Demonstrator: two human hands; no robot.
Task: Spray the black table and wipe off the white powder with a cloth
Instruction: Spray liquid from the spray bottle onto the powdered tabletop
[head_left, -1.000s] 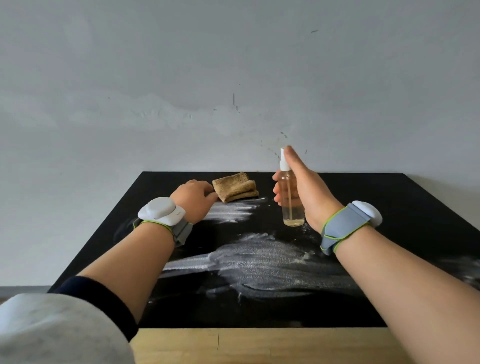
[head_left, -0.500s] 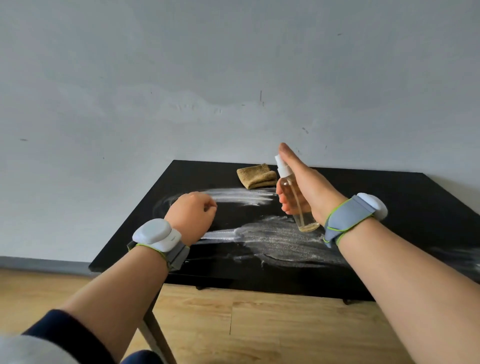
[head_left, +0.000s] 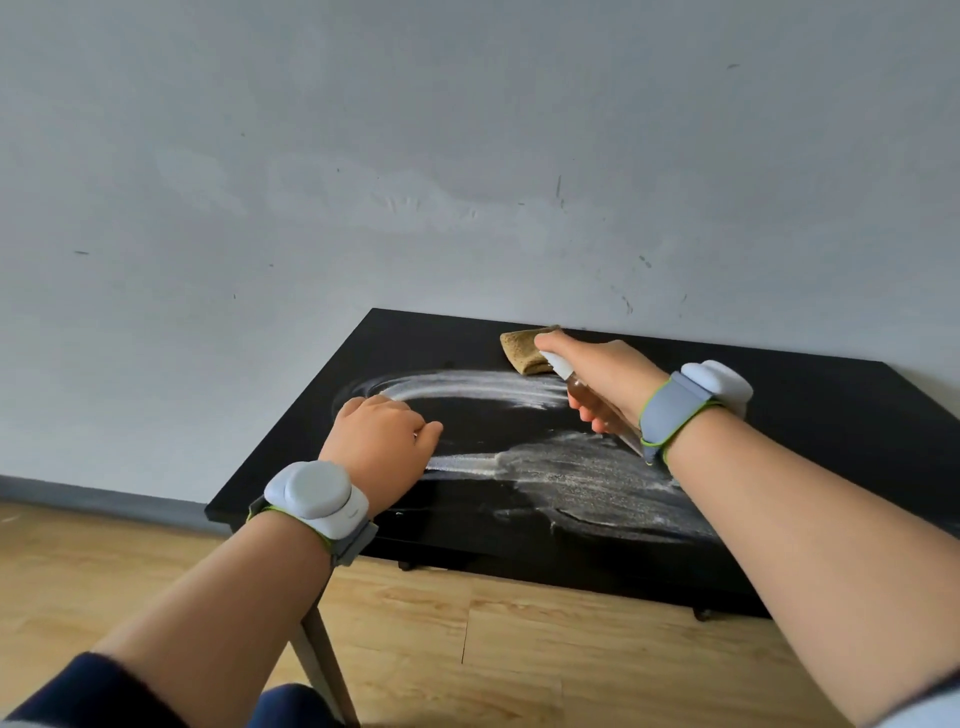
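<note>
The black table (head_left: 810, 405) stands against a grey wall, smeared with white powder (head_left: 587, 478) across its middle and in a streak further back. My right hand (head_left: 602, 379) grips a small clear spray bottle (head_left: 574, 382) tilted leftwards over the powder, index finger on its white nozzle. A folded tan cloth (head_left: 519, 348) lies at the table's far edge, partly hidden behind that hand. My left hand (head_left: 379, 441) hovers over the table's left part with fingers curled, holding nothing.
A wooden floor (head_left: 467, 649) lies below the table's near edge, and a pale table leg (head_left: 322, 660) slants down at the left. Both wrists carry grey bands with white pods.
The view has shifted back and left, so the table looks further away. My right hand has tipped the bottle from upright to slanted. My left hand has drawn back from the cloth.
</note>
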